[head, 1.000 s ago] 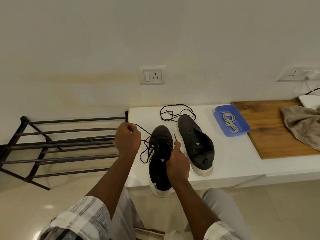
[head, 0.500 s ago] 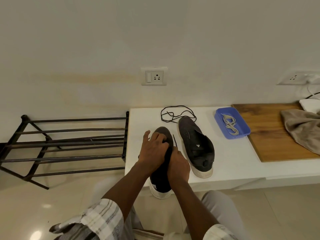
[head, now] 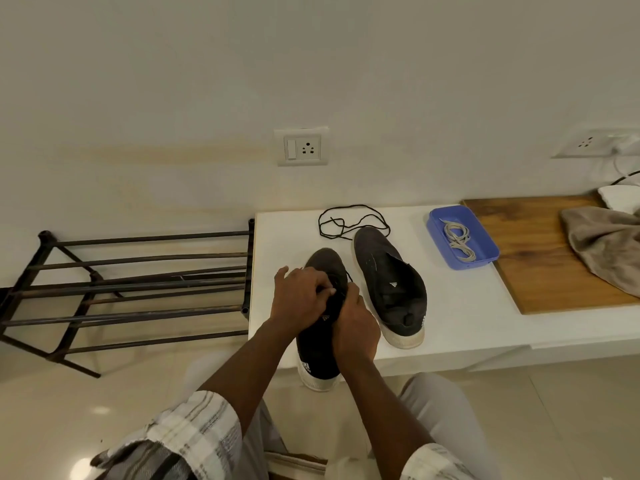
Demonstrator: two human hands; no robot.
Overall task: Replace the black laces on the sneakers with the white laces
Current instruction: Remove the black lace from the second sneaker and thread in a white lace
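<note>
At the front left edge of the white bench lay the black fabric sneaker, toe toward the wall and its white-soled heel overhanging the edge. The left hand was bent over the eyelet rows, fingers curled and apparently pinching the thin black lace threaded there. The right hand gripped the sneaker's right flank, steadying it.

Step in hand, by judgement: unthreading this shoe. The next move calls for drawing the lace clear of each eyelet pair without snagging.

Just beside it on the right, the second black sneaker carried no lace. A loose black cord lay coiled behind it, near the back edge. Flat white laces sat in a blue plastic tray farther right, beside a wooden board bearing a beige cloth. A dark metal rack stood off the bench's left end.
</note>
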